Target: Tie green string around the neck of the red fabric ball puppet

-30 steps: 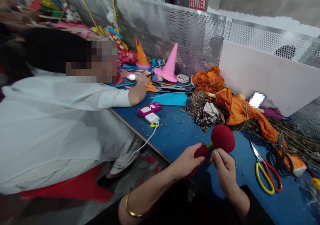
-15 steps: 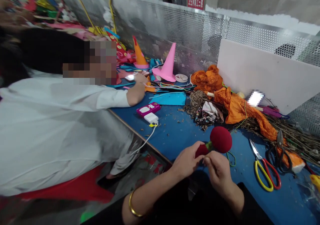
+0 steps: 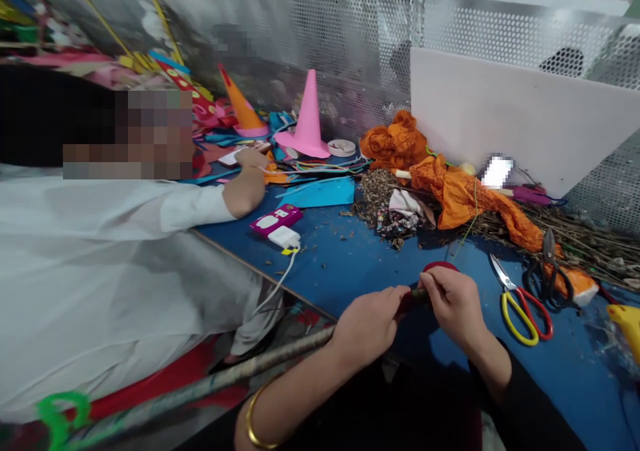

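Note:
My left hand [image 3: 367, 324] is closed around a long pale stick [image 3: 285, 347], whose shaft runs from behind my wrist to the lower left. A dark red piece shows at its fingertips. My right hand [image 3: 457, 304] has its fingers pinched beside a short green stretch [image 3: 419, 292] between the hands. Whatever sits in that pinch is hidden. Just behind it the top of a dark red ball [image 3: 443, 265] peeks out. A thin green thread [image 3: 470, 221] runs from near the ball up over the orange cloth [image 3: 440, 184].
Scissors with yellow and red handles [image 3: 520, 311] and black-handled shears [image 3: 549, 271] lie at the right. Dried stems [image 3: 590, 247] run along the back. A co-worker's arm [image 3: 245, 187] rests by a pink cone hat [image 3: 307, 121]. A purple power bank [image 3: 277, 219] lies on the blue table [image 3: 345, 257].
My right hand has come up in front of the red ball, now mostly hidden. The long stick with a bright green loop has come into view at lower left. The view has shifted right.

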Demonstrator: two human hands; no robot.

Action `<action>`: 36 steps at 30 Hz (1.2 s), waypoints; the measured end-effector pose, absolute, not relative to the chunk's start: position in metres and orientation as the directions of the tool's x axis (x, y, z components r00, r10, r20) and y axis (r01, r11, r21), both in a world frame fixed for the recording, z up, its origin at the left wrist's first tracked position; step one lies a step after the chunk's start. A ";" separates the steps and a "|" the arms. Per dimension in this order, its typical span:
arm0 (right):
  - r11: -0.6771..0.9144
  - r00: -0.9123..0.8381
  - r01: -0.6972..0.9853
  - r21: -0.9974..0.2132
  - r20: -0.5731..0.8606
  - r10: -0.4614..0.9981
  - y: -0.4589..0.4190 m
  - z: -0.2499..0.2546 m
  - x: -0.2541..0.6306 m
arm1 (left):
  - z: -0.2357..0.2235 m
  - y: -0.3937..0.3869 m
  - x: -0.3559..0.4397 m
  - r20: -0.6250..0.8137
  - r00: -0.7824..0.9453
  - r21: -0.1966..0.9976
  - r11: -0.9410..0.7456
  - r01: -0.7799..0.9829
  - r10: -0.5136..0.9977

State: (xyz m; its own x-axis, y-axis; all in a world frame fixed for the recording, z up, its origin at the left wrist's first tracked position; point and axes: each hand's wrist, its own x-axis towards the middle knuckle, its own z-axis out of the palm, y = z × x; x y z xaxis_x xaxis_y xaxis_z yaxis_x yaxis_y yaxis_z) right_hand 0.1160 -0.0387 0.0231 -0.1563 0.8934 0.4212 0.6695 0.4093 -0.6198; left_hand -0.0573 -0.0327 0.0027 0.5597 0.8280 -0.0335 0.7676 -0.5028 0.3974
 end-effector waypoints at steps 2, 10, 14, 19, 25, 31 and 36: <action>0.420 -0.197 0.625 -0.657 0.389 0.900 -0.038 0.023 0.116 | 0.003 -0.034 -0.056 -0.041 0.571 0.357 -0.522 0.775 0.820; 0.484 -0.255 0.716 -0.504 0.456 0.852 -0.038 0.021 0.114 | -0.004 -0.045 -0.054 0.049 0.645 0.052 -0.647 0.761 0.763; 0.420 -0.252 0.801 -0.427 0.396 0.883 -0.039 0.020 0.112 | -0.014 -0.050 -0.054 0.227 0.661 -0.067 -0.665 0.744 0.716; 0.334 -0.221 0.872 -0.358 0.320 0.921 -0.038 0.021 0.110 | -0.022 -0.052 -0.054 0.357 0.679 -0.096 -0.698 0.710 0.642; 0.308 -0.227 0.885 -0.350 0.254 0.940 -0.038 0.021 0.107 | -0.021 -0.051 -0.054 0.336 0.712 -0.107 -0.726 0.679 0.617; 0.235 -0.199 0.724 -0.648 0.129 0.971 -0.039 0.029 0.115 | -0.014 -0.041 -0.059 0.265 0.684 -0.026 -0.704 0.710 0.680; 0.071 -0.272 0.339 -0.938 -0.026 0.962 -0.031 0.042 0.148 | 0.003 -0.019 -0.079 0.297 0.443 0.205 -0.510 0.836 0.846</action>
State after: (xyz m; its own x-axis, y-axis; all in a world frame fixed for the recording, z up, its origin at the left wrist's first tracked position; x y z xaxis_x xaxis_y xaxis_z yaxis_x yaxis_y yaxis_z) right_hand 0.1476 -0.0314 0.0422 -0.2721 0.9619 -0.0259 0.3391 0.0706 -0.9381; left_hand -0.0794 -0.0191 0.0031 0.4431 0.8460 0.2966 0.8356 -0.5096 0.2053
